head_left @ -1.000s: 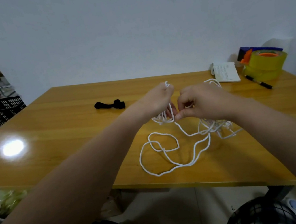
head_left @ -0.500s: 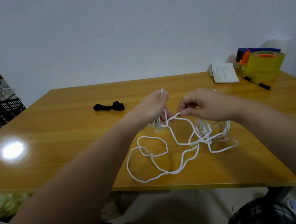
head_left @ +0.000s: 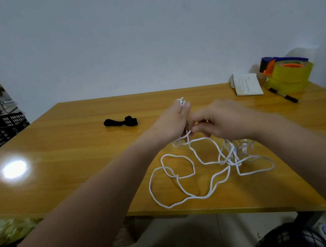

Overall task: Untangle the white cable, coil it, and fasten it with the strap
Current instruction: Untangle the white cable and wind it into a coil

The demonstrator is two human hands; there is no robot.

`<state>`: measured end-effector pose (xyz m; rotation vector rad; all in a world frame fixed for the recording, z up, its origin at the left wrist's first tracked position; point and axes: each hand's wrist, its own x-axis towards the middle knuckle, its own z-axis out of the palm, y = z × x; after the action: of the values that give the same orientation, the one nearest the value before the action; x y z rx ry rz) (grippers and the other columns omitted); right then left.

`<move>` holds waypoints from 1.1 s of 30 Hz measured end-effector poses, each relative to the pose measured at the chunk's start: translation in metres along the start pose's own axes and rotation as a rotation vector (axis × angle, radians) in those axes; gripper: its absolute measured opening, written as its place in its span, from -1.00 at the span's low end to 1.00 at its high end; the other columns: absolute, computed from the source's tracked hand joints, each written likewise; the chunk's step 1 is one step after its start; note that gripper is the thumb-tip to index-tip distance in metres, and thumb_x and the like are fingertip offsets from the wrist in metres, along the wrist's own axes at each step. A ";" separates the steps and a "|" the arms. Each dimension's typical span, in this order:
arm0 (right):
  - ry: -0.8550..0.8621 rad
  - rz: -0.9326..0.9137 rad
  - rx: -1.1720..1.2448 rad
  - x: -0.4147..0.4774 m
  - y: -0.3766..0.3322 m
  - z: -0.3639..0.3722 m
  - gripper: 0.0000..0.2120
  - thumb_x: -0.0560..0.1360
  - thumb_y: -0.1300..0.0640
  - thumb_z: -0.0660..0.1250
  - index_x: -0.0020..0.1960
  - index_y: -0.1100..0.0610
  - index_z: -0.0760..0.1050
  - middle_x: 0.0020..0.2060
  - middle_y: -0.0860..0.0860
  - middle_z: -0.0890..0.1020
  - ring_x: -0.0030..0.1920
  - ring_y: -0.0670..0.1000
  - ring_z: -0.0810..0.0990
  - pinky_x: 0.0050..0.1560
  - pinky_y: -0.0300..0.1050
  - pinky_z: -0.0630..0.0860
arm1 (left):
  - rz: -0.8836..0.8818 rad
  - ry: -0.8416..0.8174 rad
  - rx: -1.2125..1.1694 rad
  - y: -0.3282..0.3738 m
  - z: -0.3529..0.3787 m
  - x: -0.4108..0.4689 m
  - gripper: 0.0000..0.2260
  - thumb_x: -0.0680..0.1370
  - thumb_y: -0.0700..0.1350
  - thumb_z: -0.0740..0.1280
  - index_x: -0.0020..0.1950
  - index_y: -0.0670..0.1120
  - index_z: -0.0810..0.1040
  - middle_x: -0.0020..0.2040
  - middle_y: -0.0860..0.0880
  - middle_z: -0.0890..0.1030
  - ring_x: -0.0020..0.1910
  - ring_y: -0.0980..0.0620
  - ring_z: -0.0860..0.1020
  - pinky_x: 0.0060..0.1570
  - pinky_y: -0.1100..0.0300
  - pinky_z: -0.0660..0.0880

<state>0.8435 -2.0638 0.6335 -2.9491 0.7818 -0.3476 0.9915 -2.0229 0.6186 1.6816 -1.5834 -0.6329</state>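
The white cable point(head_left: 200, 161) lies in loose tangled loops on the wooden table point(head_left: 60, 151), reaching close to the near edge. My left hand point(head_left: 173, 121) is closed around several small coils of it, with loops poking out above my fingers. My right hand point(head_left: 223, 118) sits just to its right, pinching a strand where the cable leaves the coils. A denser knot of cable lies below my right wrist. The black strap point(head_left: 120, 122) lies on the table to the left of both hands, apart from them.
At the back right stand yellow tape rolls point(head_left: 289, 75) with an orange-and-blue dispenser, a white booklet point(head_left: 246, 85) and a black marker point(head_left: 284, 97). A black crate point(head_left: 0, 131) sits beyond the table's left end. My knees show below the near edge.
My right hand has moved back in toward my left hand with the strand. The loose loops on the table have shifted and spread a little.
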 end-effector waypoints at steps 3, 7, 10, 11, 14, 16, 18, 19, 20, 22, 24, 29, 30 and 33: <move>0.046 0.032 -0.036 0.000 0.003 0.002 -0.91 0.54 -0.08 0.21 -0.04 -0.08 0.39 -0.33 -0.15 0.59 -0.33 -0.18 0.44 -0.20 -0.04 0.47 | -0.012 -0.047 0.001 0.003 -0.002 -0.003 -0.74 0.67 0.01 -0.02 0.01 -0.14 0.33 -0.33 -0.08 0.51 -0.39 -0.01 0.48 -0.45 0.26 0.39; 0.111 0.078 -0.011 0.000 0.007 0.002 -0.80 0.47 -0.11 0.31 -0.15 -0.08 0.30 -0.32 -0.19 0.54 -0.36 -0.28 0.36 -0.26 -0.14 0.29 | -0.019 -0.121 -0.044 0.002 0.000 -0.007 -0.74 0.67 0.02 -0.02 0.03 -0.14 0.32 -0.37 -0.11 0.54 -0.40 -0.02 0.51 -0.57 0.34 0.30; 0.144 0.070 0.027 -0.001 0.009 0.002 -0.78 0.44 -0.12 0.35 -0.21 -0.08 0.33 -0.40 -0.20 0.52 -0.40 -0.27 0.39 -0.28 -0.16 0.28 | -0.006 -0.111 -0.117 0.001 0.001 -0.008 -0.75 0.67 0.02 -0.01 -0.03 -0.11 0.31 -0.44 -0.07 0.50 -0.51 0.04 0.44 -0.62 0.39 0.25; 0.137 0.055 0.073 -0.001 0.008 0.002 -0.77 0.42 -0.11 0.37 -0.24 -0.08 0.34 -0.43 -0.21 0.52 -0.40 -0.25 0.42 -0.29 -0.16 0.28 | -0.004 -0.099 -0.129 0.000 0.000 -0.008 -0.76 0.67 0.01 0.00 -0.06 -0.10 0.32 -0.42 -0.06 0.49 -0.54 0.08 0.44 -0.61 0.40 0.26; 0.075 0.002 0.136 0.001 0.004 0.003 -0.77 0.40 -0.07 0.41 -0.27 -0.08 0.36 -0.44 -0.29 0.54 -0.37 -0.22 0.46 -0.32 -0.16 0.30 | -0.017 -0.068 -0.085 -0.004 0.002 -0.004 -0.78 0.67 -0.02 0.02 -0.06 -0.10 0.35 -0.39 -0.02 0.45 -0.60 0.21 0.40 -0.61 0.38 0.27; 0.061 0.006 0.120 0.003 0.002 0.001 -0.76 0.38 -0.07 0.43 -0.24 -0.06 0.37 -0.43 -0.26 0.51 -0.37 -0.21 0.43 -0.29 -0.13 0.30 | -0.050 -0.105 -0.131 -0.006 0.007 -0.003 -0.82 0.65 -0.11 0.00 -0.04 -0.12 0.33 -0.45 -0.02 0.37 -0.64 0.17 0.31 -0.61 0.34 0.21; 0.045 0.011 0.112 0.001 0.000 -0.001 -0.61 0.29 -0.17 0.47 -0.16 -0.03 0.31 -0.36 -0.19 0.50 -0.34 -0.20 0.42 -0.31 -0.12 0.30 | -0.092 -0.125 -0.268 -0.006 0.008 -0.002 -0.85 0.64 -0.14 0.00 -0.05 -0.11 0.32 -0.53 0.02 0.27 -0.66 0.16 0.19 -0.60 0.34 0.12; 0.028 0.012 0.081 0.000 -0.002 -0.001 -0.49 0.23 -0.23 0.48 -0.12 0.00 0.26 -0.33 -0.15 0.51 -0.34 -0.18 0.42 -0.32 -0.16 0.30 | -0.105 -0.119 -0.295 -0.005 0.007 -0.001 -0.85 0.64 -0.12 0.02 -0.06 -0.10 0.32 -0.54 0.04 0.24 -0.65 0.15 0.15 -0.58 0.35 0.09; 0.013 0.016 0.025 -0.001 -0.005 0.001 -0.41 0.19 -0.27 0.48 -0.09 0.02 0.21 -0.30 -0.12 0.51 -0.34 -0.17 0.41 -0.32 -0.22 0.24 | -0.112 -0.117 -0.289 -0.006 0.005 0.000 -0.85 0.64 -0.10 0.04 -0.07 -0.10 0.33 -0.54 0.04 0.22 -0.64 0.14 0.12 -0.57 0.35 0.07; 0.018 0.025 -0.079 -0.002 -0.008 0.006 -0.36 0.20 -0.28 0.48 -0.04 0.03 0.18 -0.27 -0.13 0.48 -0.32 -0.17 0.37 -0.24 -0.26 0.19 | -0.107 -0.148 -0.245 -0.007 0.000 0.002 -0.85 0.62 -0.09 0.08 -0.08 -0.11 0.36 -0.56 0.06 0.20 -0.62 0.12 0.09 -0.55 0.36 0.04; 0.083 0.049 -0.119 -0.002 -0.005 0.009 -0.43 0.27 -0.22 0.46 0.00 0.03 0.21 -0.19 -0.14 0.46 -0.19 -0.10 0.41 -0.08 -0.15 0.22 | -0.086 -0.180 -0.196 -0.008 -0.007 0.000 -0.80 0.62 -0.03 0.13 -0.12 -0.11 0.38 -0.55 0.06 0.20 -0.60 0.11 0.10 -0.53 0.34 0.03; 0.095 0.126 -0.167 -0.002 0.021 0.016 -0.63 0.37 -0.26 0.35 0.07 -0.08 0.44 -0.03 -0.14 0.46 0.09 -0.03 0.36 0.00 -0.07 0.19 | 0.078 -0.236 0.010 -0.010 -0.021 -0.011 -0.67 0.54 0.06 0.33 -0.34 -0.05 0.36 -0.61 0.11 0.25 -0.61 0.12 0.21 -0.58 0.29 0.15; 0.102 0.129 -0.140 -0.002 0.022 0.019 -0.63 0.38 -0.28 0.31 0.08 -0.10 0.47 -0.05 -0.14 0.45 0.08 -0.03 0.35 0.00 -0.07 0.17 | 0.106 -0.205 0.044 -0.010 -0.021 -0.011 -0.70 0.54 0.03 0.33 -0.33 -0.06 0.41 -0.64 0.11 0.28 -0.63 0.15 0.23 -0.59 0.30 0.18; 0.208 0.170 0.126 0.001 0.025 0.025 -0.65 0.46 -0.24 0.22 0.12 -0.08 0.53 -0.05 -0.15 0.48 0.04 -0.06 0.36 0.09 -0.03 0.23 | 0.100 -0.024 -0.012 -0.011 -0.020 -0.004 -0.79 0.58 -0.03 0.30 -0.18 -0.12 0.55 -0.60 0.13 0.39 -0.66 0.24 0.30 -0.58 0.35 0.22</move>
<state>0.8377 -2.0859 0.6057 -2.7352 0.9867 -0.6720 1.0137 -2.0155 0.6218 1.5808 -1.6655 -0.6127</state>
